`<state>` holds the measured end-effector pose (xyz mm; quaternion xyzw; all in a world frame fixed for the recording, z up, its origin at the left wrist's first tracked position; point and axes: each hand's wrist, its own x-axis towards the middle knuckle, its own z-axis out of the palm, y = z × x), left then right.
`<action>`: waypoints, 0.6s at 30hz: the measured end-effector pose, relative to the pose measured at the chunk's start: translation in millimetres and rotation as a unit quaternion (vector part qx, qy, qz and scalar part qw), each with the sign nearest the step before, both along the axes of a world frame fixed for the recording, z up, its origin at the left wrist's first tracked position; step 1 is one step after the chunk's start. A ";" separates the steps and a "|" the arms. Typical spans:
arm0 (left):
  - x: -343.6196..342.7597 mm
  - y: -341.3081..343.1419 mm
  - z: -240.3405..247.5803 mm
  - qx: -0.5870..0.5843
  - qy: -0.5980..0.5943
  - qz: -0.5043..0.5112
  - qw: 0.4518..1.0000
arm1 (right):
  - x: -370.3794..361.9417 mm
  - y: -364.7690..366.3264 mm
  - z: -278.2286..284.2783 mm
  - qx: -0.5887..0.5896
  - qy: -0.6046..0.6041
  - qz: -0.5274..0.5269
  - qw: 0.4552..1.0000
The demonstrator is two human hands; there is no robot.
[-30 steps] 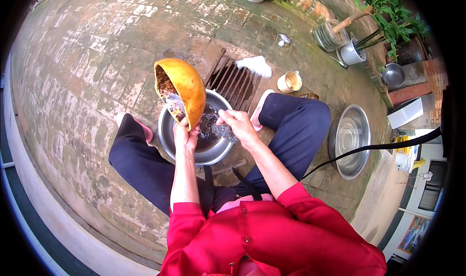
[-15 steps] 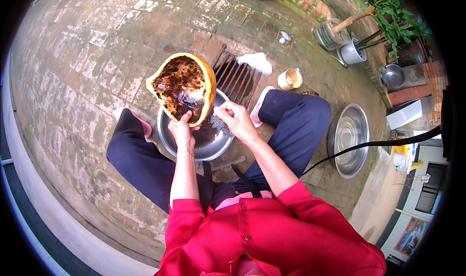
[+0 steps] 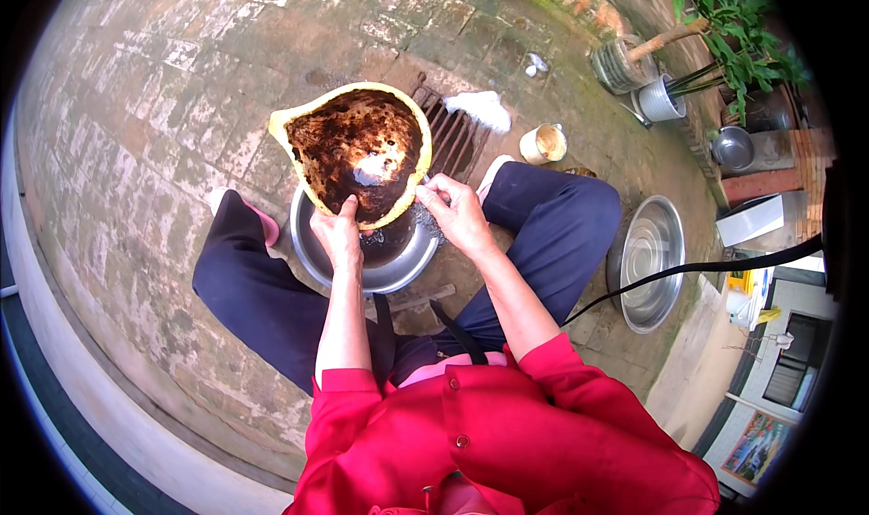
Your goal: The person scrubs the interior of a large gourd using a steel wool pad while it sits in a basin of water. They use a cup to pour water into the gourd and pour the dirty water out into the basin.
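Observation:
My left hand point(image 3: 339, 236) grips the near rim of a yellow-rimmed gourd bowl point(image 3: 353, 148), its thumb over the edge and its fingers hidden beneath. The bowl has a pointed end to the left. Dark brown stains and a wet, shiny patch cover its inside, which faces up. Pinched in my right hand point(image 3: 457, 214) is a grey steel wool scrubber point(image 3: 428, 222), held at the bowl's right outer side. Below both hands a metal basin point(image 3: 395, 281) stands on the ground between my feet, with dark liquid in it.
Beyond the bowl lies a rusty drain grate point(image 3: 457, 144) with a white cloth-like lump point(image 3: 482, 110) at its edge. A cream mug point(image 3: 544, 144) stands near my right knee. A second metal basin point(image 3: 650, 280) leans right of it. Potted plants point(image 3: 625, 65) line the right side.
The gourd bowl has tipped so that its inside shows more fully, and its rim has shifted right. My right hand has moved slightly right with the scrubber.

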<state>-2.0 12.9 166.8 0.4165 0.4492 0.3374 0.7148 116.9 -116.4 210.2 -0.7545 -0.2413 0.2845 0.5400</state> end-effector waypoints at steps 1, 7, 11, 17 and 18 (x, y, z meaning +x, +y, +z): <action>0.2 0.1 -0.7 0.004 -0.008 -0.002 1.000 | 1.1 -1.5 -0.4 -0.021 -0.010 0.003 1.000; -0.6 2.8 2.7 -0.003 0.013 -0.033 0.999 | 9.7 -4.5 3.1 -0.022 0.002 0.055 0.998; 0.2 4.3 4.6 -0.018 0.025 -0.044 0.999 | 11.1 -3.8 12.9 0.024 0.056 0.066 0.996; 1.4 4.3 1.0 -0.018 0.028 -0.061 0.998 | 21.6 -6.8 8.8 -0.022 0.067 0.085 0.994; 1.5 4.1 1.4 -0.022 0.024 -0.064 0.997 | 22.0 -7.8 5.5 -0.026 0.073 0.081 0.994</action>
